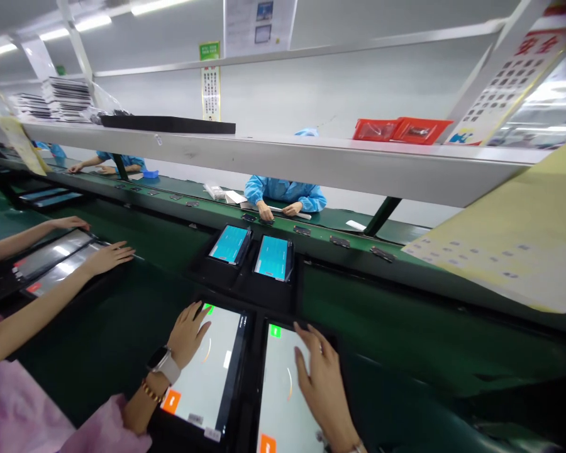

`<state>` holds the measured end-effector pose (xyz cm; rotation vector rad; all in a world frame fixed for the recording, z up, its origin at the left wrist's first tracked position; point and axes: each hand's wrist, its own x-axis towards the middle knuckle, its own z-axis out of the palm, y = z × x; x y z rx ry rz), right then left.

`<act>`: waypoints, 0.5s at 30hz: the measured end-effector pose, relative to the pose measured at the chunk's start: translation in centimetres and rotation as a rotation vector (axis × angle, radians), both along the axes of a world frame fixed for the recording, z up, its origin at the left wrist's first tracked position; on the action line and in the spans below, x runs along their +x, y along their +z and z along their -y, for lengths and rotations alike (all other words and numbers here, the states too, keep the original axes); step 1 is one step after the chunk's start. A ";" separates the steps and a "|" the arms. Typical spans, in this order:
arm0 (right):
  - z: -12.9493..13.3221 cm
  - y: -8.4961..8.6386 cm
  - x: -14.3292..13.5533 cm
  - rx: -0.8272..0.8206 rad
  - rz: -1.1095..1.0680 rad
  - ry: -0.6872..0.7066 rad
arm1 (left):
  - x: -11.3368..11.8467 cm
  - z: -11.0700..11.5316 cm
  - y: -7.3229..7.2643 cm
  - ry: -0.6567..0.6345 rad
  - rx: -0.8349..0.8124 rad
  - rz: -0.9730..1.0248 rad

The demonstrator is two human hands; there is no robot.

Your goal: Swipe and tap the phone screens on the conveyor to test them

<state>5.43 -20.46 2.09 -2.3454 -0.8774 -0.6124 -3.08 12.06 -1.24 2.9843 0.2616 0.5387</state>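
Two lit tablets, the left tablet [207, 371] and the right tablet [283, 390], lie nearest on the green desk [122, 327]; the left hand [186, 333] and right hand [323, 384] rest open-fingered on the screens, gripping nothing, apparently mid touchscreen check; next calls for light fingertip strokes.

Two lit tablets [207, 371] lie side by side before two smaller screens [252, 251].
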 end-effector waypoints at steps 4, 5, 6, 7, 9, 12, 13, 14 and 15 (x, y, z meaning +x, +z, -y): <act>6.4 -1.6 -0.2 0.104 -0.143 -0.172 | -1.2 -0.1 1.5 0.018 -0.069 -0.016; 8.3 -2.6 -0.6 0.122 -0.232 -0.205 | -2.2 -0.3 1.7 0.053 -0.092 0.005; 9.9 -3.6 -1.1 0.152 -0.323 -0.213 | -3.3 -0.7 1.8 0.085 -0.108 0.021; 11.3 -4.7 -1.7 0.178 -0.411 -0.193 | -4.6 -1.0 1.6 0.112 -0.118 0.024; 13.0 -6.4 -3.4 0.177 -0.563 -0.131 | -7.1 -1.5 0.8 0.113 -0.128 -0.002; 12.7 -7.2 -6.0 0.207 -0.649 -0.115 | -9.5 -1.1 -0.8 0.184 -0.177 -0.001; 12.1 -7.0 -6.7 0.213 -0.689 -0.125 | -9.9 -0.6 -1.1 0.238 -0.192 0.017; 11.5 -6.7 -7.4 0.213 -0.734 -0.130 | -10.1 0.0 -1.4 0.287 -0.202 0.036; 10.9 -6.3 -8.1 0.211 -0.762 -0.140 | -10.3 0.5 -1.6 0.319 -0.206 0.050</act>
